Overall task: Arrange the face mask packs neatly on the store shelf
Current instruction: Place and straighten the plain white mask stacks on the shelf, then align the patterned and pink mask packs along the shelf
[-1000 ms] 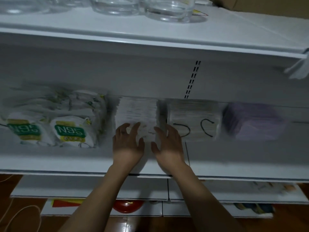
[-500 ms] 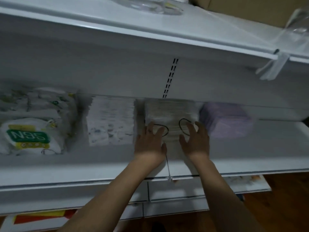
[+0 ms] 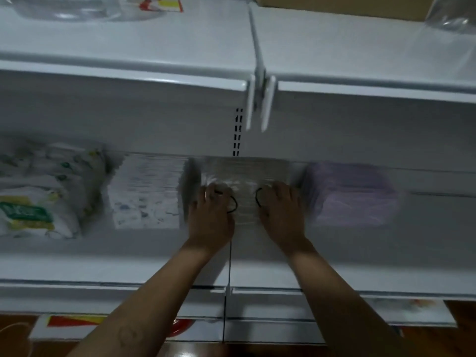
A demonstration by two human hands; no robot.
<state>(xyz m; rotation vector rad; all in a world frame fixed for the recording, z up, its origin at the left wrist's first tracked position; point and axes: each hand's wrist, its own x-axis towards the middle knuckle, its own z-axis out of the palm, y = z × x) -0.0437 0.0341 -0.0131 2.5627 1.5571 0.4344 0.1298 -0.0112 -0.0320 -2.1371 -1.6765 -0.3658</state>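
Mask stack [image 3: 244, 171] lengthwise front-to-back (blurred)

White shelf [image 3: 425, 240], green-labelled packs [image 3: 38, 197], patterned stack [image 3: 146, 194], clear stack [image 3: 246, 173], purple stack [image 3: 353, 194]

Dim cool light, motion blur, soft focus
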